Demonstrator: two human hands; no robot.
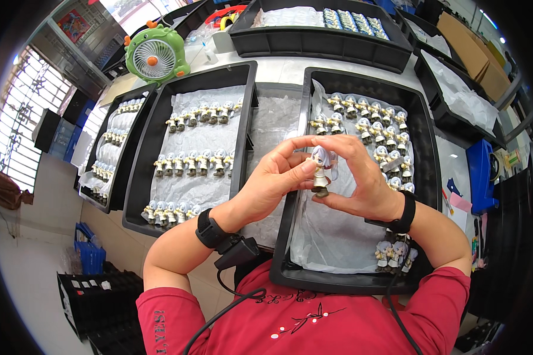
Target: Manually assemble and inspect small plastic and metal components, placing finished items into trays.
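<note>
Between my two hands, above the right black tray (300,236), a small figurine (321,168) with pale hair and white clothes is held upright. My left hand (281,168) pinches it from the left, thumb near its head and body. My right hand (361,180) curls round it from the other side, a finger over the top and the thumb at its dark base. In that tray, rows of similar figurines (376,115) stand on white paper at the far side. A small cluster of figurines (392,255) sits by the tray's near right corner.
Left of my hands, another black tray (250,118) holds three rows of figurines, with a further tray (100,204) beyond it. A green fan (154,56) stands at the back left. Behind are a large black bin (320,44) and, at right, a blue holder (481,177).
</note>
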